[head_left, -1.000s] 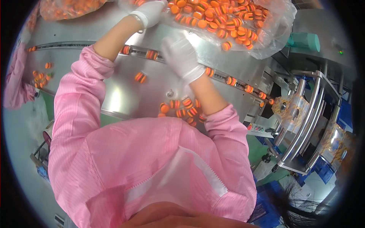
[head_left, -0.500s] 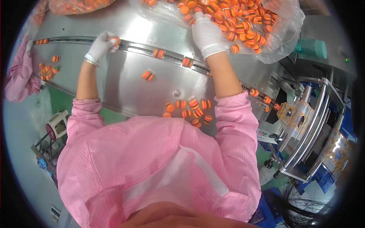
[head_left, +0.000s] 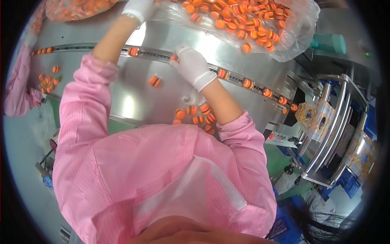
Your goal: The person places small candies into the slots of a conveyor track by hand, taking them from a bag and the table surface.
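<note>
My right hand (head_left: 190, 66), in a white glove, has its fingers closed on an orange burger-shaped candy (head_left: 174, 58) right at the narrow conveyor track (head_left: 156, 55). Up at the top edge, my gloved left hand (head_left: 140, 9) reaches to the left side of a clear plastic bag (head_left: 172, 15) spilling many such candies (head_left: 243, 24). Its fingers are blurred and partly cut off by the frame. Between my arms one candy (head_left: 133, 51) sits on the track, and a striped pair (head_left: 154, 81) lies on the metal table.
More candies (head_left: 248, 83) ride the track toward a machine with rollers and printed film (head_left: 315, 118) at the right. Loose candies (head_left: 197, 118) lie near my body. Another bag of candies (head_left: 79, 10) and a co-worker's pink sleeve (head_left: 18, 87) are at left. A teal container (head_left: 330, 43) stands upper right.
My left hand has gone from the track up toward the bag. My right hand has left the candy pile and come down to the track with a candy. Candies on the track have shifted right.
</note>
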`<state>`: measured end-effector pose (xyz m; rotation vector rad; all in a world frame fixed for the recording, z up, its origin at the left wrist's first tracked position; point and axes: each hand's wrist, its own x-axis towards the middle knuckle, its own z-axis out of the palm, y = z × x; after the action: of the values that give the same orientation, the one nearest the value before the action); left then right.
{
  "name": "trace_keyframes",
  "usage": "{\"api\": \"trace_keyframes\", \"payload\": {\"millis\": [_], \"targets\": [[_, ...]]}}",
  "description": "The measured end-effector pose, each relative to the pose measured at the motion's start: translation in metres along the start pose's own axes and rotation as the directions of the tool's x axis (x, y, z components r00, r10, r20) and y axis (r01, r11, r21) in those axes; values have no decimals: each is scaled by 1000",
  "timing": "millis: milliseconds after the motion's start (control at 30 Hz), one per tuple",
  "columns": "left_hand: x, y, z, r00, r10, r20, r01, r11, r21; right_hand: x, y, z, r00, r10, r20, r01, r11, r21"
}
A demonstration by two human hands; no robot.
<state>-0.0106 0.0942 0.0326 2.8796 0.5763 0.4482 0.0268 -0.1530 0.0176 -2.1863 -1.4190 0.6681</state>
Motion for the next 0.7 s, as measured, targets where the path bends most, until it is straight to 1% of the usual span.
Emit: {"api": "trace_keyframes", "payload": {"millis": [33, 67, 100, 133, 167, 200, 233, 267, 300, 333, 367, 400, 433, 467, 500, 533, 567, 633, 667, 700], "targets": [[9, -2, 9, 998, -1, 67, -2, 999, 46, -2, 1, -1, 999, 34, -22, -35, 996, -78], [16, -3, 18, 991, -5, 133, -7, 996, 92, -4, 4, -5, 999, 40, -24, -42, 996, -83], [23, 4, 20, 963, -104, 248, 56, 979, 194, -5, 6, -12, 997, 81, -10, -81, 995, -65], [25, -12, 40, 963, -101, 249, 54, 980, 189, -6, 8, -19, 993, 119, 8, -118, 992, -47], [22, -42, 74, 998, 25, 62, 3, 907, -421, -4, 12, -24, 993, 122, 10, -121, 991, -48], [20, -58, 93, 986, 15, -166, -151, 499, -853, 2, 18, -28, 978, 65, -196, -78, 995, -61], [22, -42, 74, 987, 11, -161, -145, 499, -854, 10, 23, -31, 920, 3, -391, -37, 996, -80], [29, -10, 34, 984, 32, 177, 59, 873, -485, 21, 25, -38, 923, 5, -385, -36, 997, -75], [31, 6, 11, 879, -121, 461, 103, 993, 64, 36, 26, -46, 926, -30, -376, -21, 991, -131], [31, 4, 11, 878, -126, 461, 106, 992, 70, 50, 27, -52, 927, -67, -369, -4, 982, -188], [34, -1, 11, 859, -114, 499, 83, 993, 84, 61, 28, -54, 926, -72, -371, 3, 983, -184], [35, -4, 8, 838, -103, 536, 59, 993, 98, 71, 29, -55, 973, -27, -227, -35, 964, -263], [33, -7, 3, 840, -108, 532, 61, 993, 105, 80, 29, -56, 996, 32, -84, -59, 937, -345], [28, -8, -6, 849, -110, 516, 189, 976, -104, 88, 33, -54, 996, 26, -86, -54, 938, -343], [21, -8, -13, 857, -114, 503, 302, 901, -310, 94, 39, -48, 1000, -3, -29, -9, 918, -396], [9, -6, -19, 916, -108, 386, 328, 758, -565, 96, 43, -44, 999, -27, 33, 38, 896, -443], [-7, -3, -26, 954, -140, 265, 297, 557, -776, 95, 43, -47, 999, -27, 37, 41, 898, -439], [-42, -2, -45, 901, -273, 337, 418, 336, -844, 89, 42, -63, 991, -34, 130, 74, 945, -319], [-59, 1, -50, 873, -334, 355, 452, 283, -846, 87, 43, -66, 991, -36, 131, 76, 946, -315], [-78, 3, -50, 840, -393, 374, 482, 225, -847, 85, 44, -68, 995, -26, 100, 42, 985, -166]]}}
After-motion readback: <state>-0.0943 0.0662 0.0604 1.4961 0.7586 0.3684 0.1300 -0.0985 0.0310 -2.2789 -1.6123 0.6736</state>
